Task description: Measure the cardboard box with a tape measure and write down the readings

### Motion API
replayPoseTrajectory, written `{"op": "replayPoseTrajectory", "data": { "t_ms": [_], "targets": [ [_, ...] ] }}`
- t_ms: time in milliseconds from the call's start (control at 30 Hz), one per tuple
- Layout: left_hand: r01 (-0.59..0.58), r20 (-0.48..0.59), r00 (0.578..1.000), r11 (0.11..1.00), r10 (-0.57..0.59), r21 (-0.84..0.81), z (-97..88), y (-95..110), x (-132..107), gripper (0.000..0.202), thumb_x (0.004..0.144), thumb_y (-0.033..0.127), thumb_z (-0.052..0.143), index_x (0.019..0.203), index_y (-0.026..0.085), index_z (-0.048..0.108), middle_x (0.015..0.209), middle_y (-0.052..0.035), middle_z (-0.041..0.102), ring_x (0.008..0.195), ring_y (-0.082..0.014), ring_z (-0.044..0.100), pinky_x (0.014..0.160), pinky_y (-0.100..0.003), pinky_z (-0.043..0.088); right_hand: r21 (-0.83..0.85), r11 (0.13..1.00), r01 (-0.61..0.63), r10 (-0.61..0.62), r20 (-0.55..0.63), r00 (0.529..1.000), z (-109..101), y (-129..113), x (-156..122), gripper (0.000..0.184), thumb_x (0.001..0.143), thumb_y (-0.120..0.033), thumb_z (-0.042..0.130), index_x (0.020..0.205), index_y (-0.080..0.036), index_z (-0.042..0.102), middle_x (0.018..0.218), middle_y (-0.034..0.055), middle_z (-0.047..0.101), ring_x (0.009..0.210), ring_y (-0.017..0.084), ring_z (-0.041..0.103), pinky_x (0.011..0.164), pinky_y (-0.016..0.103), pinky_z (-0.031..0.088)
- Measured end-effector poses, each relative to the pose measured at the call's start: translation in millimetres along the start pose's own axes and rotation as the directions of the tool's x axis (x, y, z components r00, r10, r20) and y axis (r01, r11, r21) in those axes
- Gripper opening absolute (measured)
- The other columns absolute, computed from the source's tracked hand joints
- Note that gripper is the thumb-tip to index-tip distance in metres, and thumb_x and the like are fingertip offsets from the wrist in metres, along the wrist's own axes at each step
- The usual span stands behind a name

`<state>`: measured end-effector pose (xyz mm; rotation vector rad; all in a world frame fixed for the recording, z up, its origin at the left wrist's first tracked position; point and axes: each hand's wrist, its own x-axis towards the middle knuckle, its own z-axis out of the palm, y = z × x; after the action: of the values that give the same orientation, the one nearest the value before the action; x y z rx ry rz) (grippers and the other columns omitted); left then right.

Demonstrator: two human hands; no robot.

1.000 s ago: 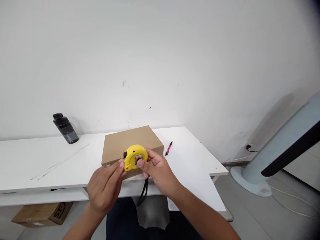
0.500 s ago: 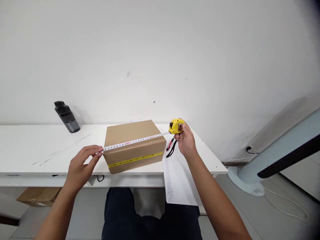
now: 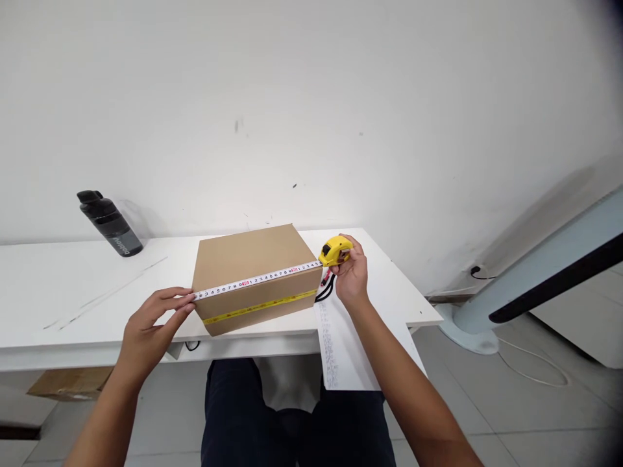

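Note:
A brown cardboard box (image 3: pixel 253 256) with a yellow printed strip along its front side stands on the white table (image 3: pixel 146 305). Across its top front edge lies the white blade of a tape measure (image 3: pixel 337 250). My left hand (image 3: pixel 152 325) pinches the blade's end between thumb and fingers at the box's left front corner. The yellow tape measure case is gripped in my right hand (image 3: pixel 353 271), just beyond the right end of the box. A black wrist strap (image 3: pixel 325 292) hangs below the case.
Handwritten paper sheets (image 3: pixel 360 353) lie right of the box and overhang the front edge. A red and black pen is partly hidden under the case. A dark bottle (image 3: pixel 111 224) stands at the back left. To the right is a pale tower-shaped appliance (image 3: pixel 540 279) on the floor.
The tape measure case has come closer to the box's right end, with less blade out and the blade now flat along the edge. The view has shifted slightly.

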<state>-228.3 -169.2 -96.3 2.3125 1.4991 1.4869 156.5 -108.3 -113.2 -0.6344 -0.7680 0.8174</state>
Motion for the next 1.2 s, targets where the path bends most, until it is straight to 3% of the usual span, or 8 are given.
{"op": "replayPoseTrajectory", "data": {
  "t_ms": [133,367,667,767,867,933,1067,1200],
  "targets": [
    [0.04,-0.011,0.999,0.999,-0.04,0.035,1.6,4,0,0.023,0.09,0.047,0.068,0.103,0.031,0.077,0.117,-0.0017,0.075,0.108,-0.0231,0.071,0.076,-0.031,0.062,-0.032,0.999,-0.003,0.002,-0.027,1.0,2,1,1,0.037,0.077,-0.048,0.057,0.106,-0.027,0.063,0.088,0.0001,0.056,0.058,0.013,0.042,0.047,0.026,0.026],
    [0.119,-0.043,0.991,0.988,-0.123,-0.096,11.6,6,-2,0.016,0.09,0.042,0.069,0.096,0.029,0.076,0.111,-0.0003,0.078,0.106,-0.0213,0.073,0.101,-0.04,0.058,-0.045,0.999,-0.023,0.02,-0.071,0.997,3,2,2,0.038,0.074,-0.048,0.057,0.104,-0.025,0.063,0.085,0.0004,0.055,0.057,0.012,0.039,0.046,0.025,0.026],
    [0.085,-0.128,0.988,0.996,-0.085,-0.01,14.7,18,-2,0.017,0.092,0.041,0.067,0.097,0.028,0.075,0.106,-0.0014,0.077,0.101,-0.021,0.072,0.097,-0.04,0.058,-0.107,0.994,-0.012,0.006,-0.052,0.999,2,0,1,0.037,0.081,-0.05,0.057,0.109,-0.027,0.064,0.081,-0.0013,0.054,0.054,0.012,0.039,0.047,0.026,0.03],
    [0.185,-0.191,0.961,0.979,-0.199,-0.088,11.1,23,-7,0.021,0.088,0.042,0.071,0.103,0.027,0.073,0.105,-0.0019,0.077,0.097,-0.0208,0.072,0.095,-0.039,0.058,-0.114,0.993,0.0,-0.007,-0.057,0.998,3,-16,-8,0.036,0.088,-0.052,0.057,0.113,-0.027,0.065,0.077,-0.0022,0.051,0.053,0.012,0.039,0.049,0.027,0.033],
    [0.275,-0.229,0.91,0.917,-0.345,-0.289,14.4,43,-18,0.04,0.084,0.04,0.076,0.12,0.028,0.064,0.1,-0.0023,0.078,0.094,-0.0207,0.073,0.084,-0.036,0.062,-0.153,0.988,0.033,-0.046,-0.082,0.996,5,-37,-28,0.039,0.093,-0.055,0.055,0.121,-0.029,0.064,0.081,-0.0003,0.054,0.057,0.013,0.041,0.051,0.028,0.035],
    [0.301,-0.176,0.899,0.858,-0.401,-0.416,24.4,64,-28,0.051,0.082,0.04,0.078,0.128,0.028,0.058,0.096,-0.0027,0.078,0.091,-0.0209,0.074,0.075,-0.033,0.063,-0.221,0.975,0.032,-0.054,-0.091,0.994,4,-47,-49,0.043,0.095,-0.058,0.054,0.127,-0.031,0.063,0.09,0.0028,0.059,0.061,0.015,0.045,0.053,0.029,0.037],
    [0.422,0.078,0.885,0.722,-0.459,-0.549,60.0,107,-46,0.066,0.079,0.048,0.079,0.136,0.028,0.05,0.086,-0.0035,0.078,0.074,-0.0187,0.073,0.067,-0.032,0.061,-0.347,0.937,-0.038,0.033,-0.021,0.999,2,-46,-97,0.048,0.096,-0.061,0.052,0.133,-0.033,0.063,0.117,0.0099,0.066,0.072,0.022,0.057,0.057,0.034,0.047],
    [0.588,0.323,0.79,0.497,-0.521,-0.638,92.0,130,-53,0.084,0.071,0.051,0.084,0.142,0.028,0.045,0.085,-0.0046,0.077,0.07,-0.0185,0.07,0.063,-0.031,0.057,-0.444,0.894,-0.057,0.127,0.131,0.983,-2,-31,-135,0.045,0.096,-0.058,0.053,0.134,-0.036,0.064,0.132,0.0099,0.065,0.092,0.03,0.065,0.071,0.042,0.054]
  ]
}}
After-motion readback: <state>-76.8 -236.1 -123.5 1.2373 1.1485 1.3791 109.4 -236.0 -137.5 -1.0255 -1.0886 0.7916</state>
